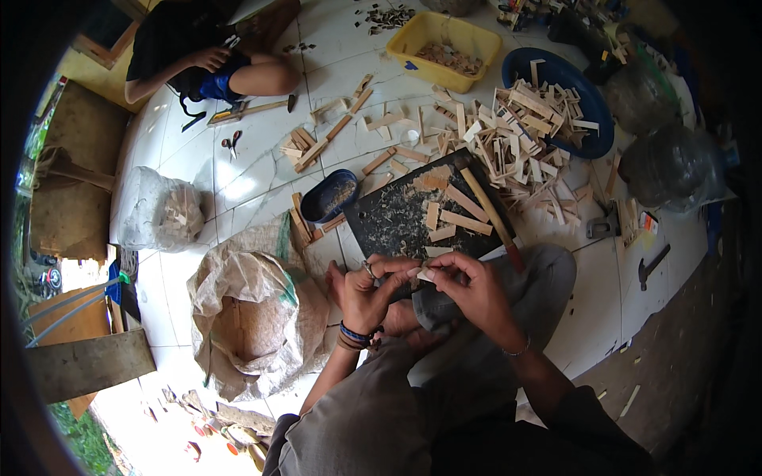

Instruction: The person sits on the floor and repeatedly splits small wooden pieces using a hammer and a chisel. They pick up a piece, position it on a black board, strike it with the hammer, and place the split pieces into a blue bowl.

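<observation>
Above my crossed legs, my left hand (371,295) and my right hand (475,290) meet with fingertips pinched together. Between them sits a small pale wood piece (426,274), mostly covered by the fingers. Just beyond the hands lies a black board (377,220) strewn with shavings. Several short flat wooden strips (465,222) rest on its right part. Along the board's right edge lies a long wooden handle (486,201) with a reddish end close to my right knee.
A large woven sack (208,293) stands open at left, near a blue oval tub (330,197). Beyond the board are a heap of wood strips (516,131), a blue basin (605,131) and a yellow tub (401,44). A hammer (655,266) lies right; another person (210,59) sits far left.
</observation>
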`<state>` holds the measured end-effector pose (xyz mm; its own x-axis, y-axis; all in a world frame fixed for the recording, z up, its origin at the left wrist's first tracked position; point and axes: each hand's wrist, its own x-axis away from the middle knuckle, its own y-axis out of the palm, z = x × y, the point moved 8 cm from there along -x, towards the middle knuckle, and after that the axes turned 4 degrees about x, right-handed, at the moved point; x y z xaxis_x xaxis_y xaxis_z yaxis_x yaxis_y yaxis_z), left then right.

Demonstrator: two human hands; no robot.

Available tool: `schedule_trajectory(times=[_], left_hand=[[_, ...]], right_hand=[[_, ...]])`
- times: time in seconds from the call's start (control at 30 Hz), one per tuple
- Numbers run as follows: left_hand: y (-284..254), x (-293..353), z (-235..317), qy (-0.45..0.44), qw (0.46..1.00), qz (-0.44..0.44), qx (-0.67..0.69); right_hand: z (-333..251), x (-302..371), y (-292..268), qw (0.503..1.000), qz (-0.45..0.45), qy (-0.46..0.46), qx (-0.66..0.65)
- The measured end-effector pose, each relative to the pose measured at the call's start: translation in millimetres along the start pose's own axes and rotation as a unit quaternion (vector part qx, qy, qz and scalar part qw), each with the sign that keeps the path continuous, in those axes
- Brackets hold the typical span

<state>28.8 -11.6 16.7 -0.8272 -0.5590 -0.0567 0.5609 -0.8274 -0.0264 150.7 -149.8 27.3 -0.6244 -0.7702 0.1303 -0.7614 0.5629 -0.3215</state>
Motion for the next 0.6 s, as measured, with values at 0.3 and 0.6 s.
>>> schedule_trajectory(times=[0.3, 0.6], left_hand=[[-0.2, -2.7, 8.9, 0.028, 0.999, -0.005, -0.039], [-0.4, -3.1, 11.1, 0.042, 0.998, -0.003, -0.054]], right_hand=[[1.8, 0.2, 0.6, 1.0, -0.005, 0.0, 0.005], [4.7, -0.2, 1.2, 1.0, -0.013, 0.019, 0.002]])
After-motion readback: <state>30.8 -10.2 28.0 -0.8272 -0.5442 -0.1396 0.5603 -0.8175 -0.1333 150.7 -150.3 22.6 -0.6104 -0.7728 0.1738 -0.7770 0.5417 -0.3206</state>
